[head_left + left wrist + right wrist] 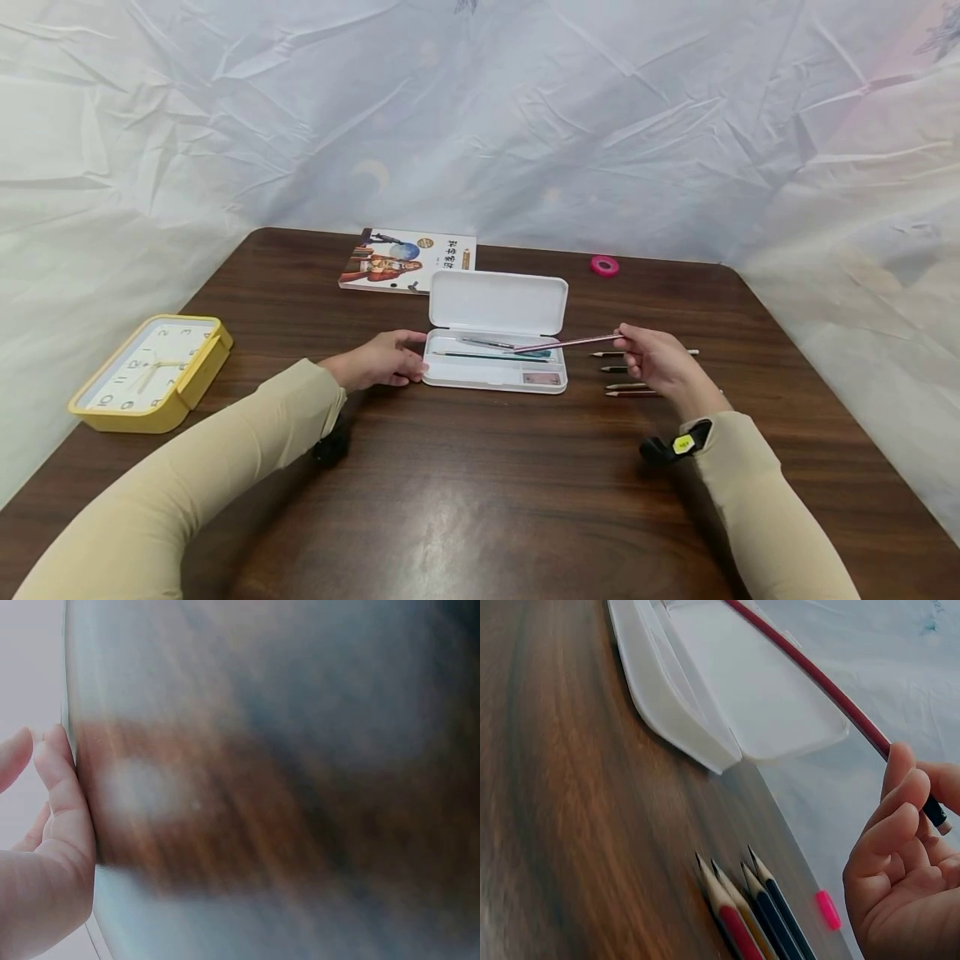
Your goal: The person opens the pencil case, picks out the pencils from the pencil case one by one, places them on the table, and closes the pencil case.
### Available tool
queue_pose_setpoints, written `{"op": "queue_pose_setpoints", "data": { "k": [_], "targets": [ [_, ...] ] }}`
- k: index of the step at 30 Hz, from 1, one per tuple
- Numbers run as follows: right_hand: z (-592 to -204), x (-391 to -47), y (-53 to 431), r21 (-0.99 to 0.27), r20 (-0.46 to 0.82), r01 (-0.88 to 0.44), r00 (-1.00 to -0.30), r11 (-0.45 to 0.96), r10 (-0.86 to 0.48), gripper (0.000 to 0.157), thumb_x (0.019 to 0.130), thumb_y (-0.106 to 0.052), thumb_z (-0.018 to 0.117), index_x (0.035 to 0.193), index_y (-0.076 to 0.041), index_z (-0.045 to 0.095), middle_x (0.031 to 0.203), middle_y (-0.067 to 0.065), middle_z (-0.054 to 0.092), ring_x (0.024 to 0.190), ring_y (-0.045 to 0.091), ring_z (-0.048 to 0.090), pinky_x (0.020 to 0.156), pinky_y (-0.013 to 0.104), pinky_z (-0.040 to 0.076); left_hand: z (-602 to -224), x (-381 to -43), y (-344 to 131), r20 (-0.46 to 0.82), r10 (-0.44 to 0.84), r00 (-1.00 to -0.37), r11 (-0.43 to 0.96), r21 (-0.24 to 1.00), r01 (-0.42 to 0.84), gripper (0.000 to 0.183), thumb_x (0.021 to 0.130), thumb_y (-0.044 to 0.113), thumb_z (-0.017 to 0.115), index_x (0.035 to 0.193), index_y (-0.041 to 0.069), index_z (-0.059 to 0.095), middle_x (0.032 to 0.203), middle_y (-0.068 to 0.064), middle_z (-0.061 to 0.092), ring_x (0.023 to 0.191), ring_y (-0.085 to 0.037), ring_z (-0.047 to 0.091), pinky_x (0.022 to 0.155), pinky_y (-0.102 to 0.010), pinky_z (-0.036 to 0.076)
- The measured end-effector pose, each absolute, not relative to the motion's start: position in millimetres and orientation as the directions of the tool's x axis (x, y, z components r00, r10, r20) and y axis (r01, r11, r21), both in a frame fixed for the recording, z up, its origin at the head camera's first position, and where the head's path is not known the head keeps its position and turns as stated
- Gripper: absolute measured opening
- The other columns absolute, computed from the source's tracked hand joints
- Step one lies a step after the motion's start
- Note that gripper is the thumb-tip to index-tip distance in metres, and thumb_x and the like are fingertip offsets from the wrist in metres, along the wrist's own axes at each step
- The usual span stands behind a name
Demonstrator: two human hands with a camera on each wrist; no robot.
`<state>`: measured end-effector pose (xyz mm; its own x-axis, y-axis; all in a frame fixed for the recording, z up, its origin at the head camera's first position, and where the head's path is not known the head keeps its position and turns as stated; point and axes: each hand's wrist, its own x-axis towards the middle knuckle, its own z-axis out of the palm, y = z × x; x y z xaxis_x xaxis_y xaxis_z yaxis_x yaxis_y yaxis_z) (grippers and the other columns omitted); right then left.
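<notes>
A white pencil case [491, 386] stands with its lid [498, 302] raised on the table. Inside it lie a green pencil [480, 357], a slim silver-grey item [486, 342] and a pinkish eraser [541, 378] in the right compartment. My left hand [378, 360] touches the case's left end, thumb and fingers spread apart. With thumb and fingertips, my right hand [660, 360] pinches a dark red pencil [817, 679] near its black eraser end. The pencil slants left, its far end over the case interior.
Several pencils [731, 919] lie right of the case, under the right hand. Behind it are an illustrated book [408, 260] and a pink ring-shaped roll [604, 265]. A yellow clock [153, 373] sits at left. White sheeting [480, 125] hangs behind the table.
</notes>
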<state>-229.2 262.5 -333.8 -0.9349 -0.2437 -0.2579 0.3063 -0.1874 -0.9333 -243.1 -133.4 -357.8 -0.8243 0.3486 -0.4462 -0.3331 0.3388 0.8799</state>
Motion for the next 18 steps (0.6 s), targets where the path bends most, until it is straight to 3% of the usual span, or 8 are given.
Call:
{"op": "queue_pose_setpoints", "data": {
  "k": [18],
  "targets": [
    [-337,-204,314,-0.933,-0.201,0.269,-0.94,-0.238,-0.275,0.03,0.093,-0.017,0.041,0.078,-0.01,0.066,0.068,-0.003,0.061,0.05,0.008,0.046,0.046,0.021,0.037,-357,-243,-134,-0.454,0.342,-0.823,0.358,0.872,-0.333,0.06,0.084,0.007,0.058,0.135,0.008,0.026,0.094,-0.012,0.054,0.075,-0.016,0.055,0.065,-0.029,0.046]
  ]
}}
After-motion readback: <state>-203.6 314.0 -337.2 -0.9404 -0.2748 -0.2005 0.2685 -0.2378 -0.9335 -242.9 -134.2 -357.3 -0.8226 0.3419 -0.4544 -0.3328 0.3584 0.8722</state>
